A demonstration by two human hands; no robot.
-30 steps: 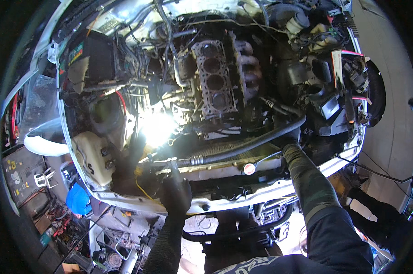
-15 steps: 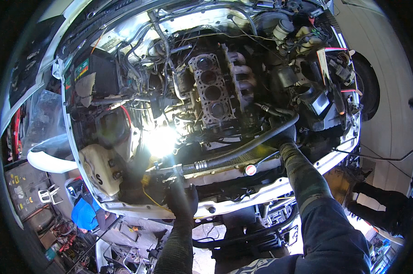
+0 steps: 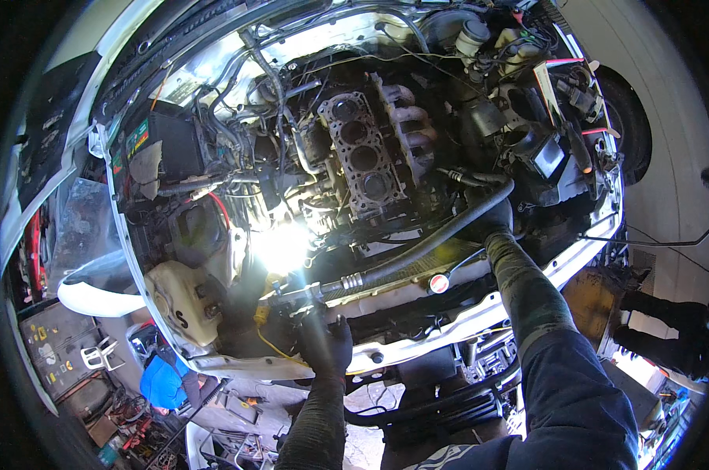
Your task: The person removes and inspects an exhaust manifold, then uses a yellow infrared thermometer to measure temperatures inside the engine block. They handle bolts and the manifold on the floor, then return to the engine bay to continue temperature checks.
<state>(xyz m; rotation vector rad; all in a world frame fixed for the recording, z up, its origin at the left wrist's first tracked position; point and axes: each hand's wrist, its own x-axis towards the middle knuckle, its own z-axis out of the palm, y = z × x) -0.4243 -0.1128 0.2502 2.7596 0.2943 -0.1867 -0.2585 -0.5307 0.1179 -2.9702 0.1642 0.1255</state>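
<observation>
Over the white front bar (image 3: 417, 350) of the car, two dark hands reach in. The left hand (image 3: 327, 345) is at the metal end of a fat black hose (image 3: 437, 247). Its thumb sticks up apart, but glare hides the fingertips, so I cannot tell if they grip. The right hand (image 3: 493, 221) is by the bend at the other end of the hose, and I cannot tell how its fingers are. The hose lies across the front of the engine. Just below it is a red and white disc (image 3: 439, 283). A yellow wire (image 3: 280, 347) hangs beside the left hand. Past that, a very bright light (image 3: 282, 247) shines. Farther in sits the engine (image 3: 362, 157), with four round holes. Off to the left, down on the floor, are a white chair (image 3: 98, 357) and a person in blue (image 3: 160, 382).
</observation>
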